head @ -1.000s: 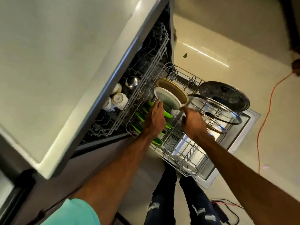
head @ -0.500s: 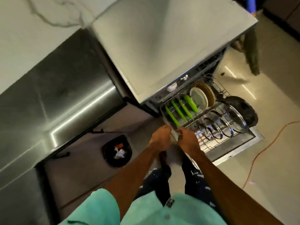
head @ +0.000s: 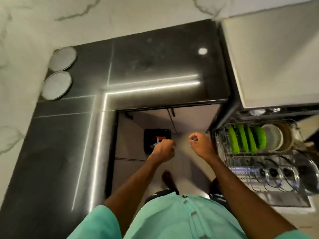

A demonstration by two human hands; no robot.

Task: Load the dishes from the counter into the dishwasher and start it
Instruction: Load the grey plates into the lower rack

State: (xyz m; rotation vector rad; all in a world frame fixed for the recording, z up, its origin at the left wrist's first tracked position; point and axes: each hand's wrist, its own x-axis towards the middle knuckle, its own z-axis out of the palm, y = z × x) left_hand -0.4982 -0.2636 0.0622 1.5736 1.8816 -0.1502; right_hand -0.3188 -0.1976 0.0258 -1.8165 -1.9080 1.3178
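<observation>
Two grey plates (head: 62,58) (head: 56,85) lie on the dark counter (head: 146,66) at the far left, by the marble wall. My left hand (head: 163,150) and my right hand (head: 201,144) hang in front of me over the floor, both loosely fisted and holding nothing. The dishwasher's lower rack (head: 224,152) is pulled out at the right. It holds several green plates (head: 245,141), a white plate (head: 272,138), a tan plate (head: 287,138) and several glass lids (head: 274,173).
The dishwasher's pale top (head: 276,57) sits at the upper right, its open door (head: 284,199) low at the right. A black bin (head: 156,140) with rubbish stands on the floor under the counter's edge, just beyond my left hand.
My view has swung left from the dishwasher to the counter, so the two plates have come into sight. Both hands have left the rack's front edge and moved left.
</observation>
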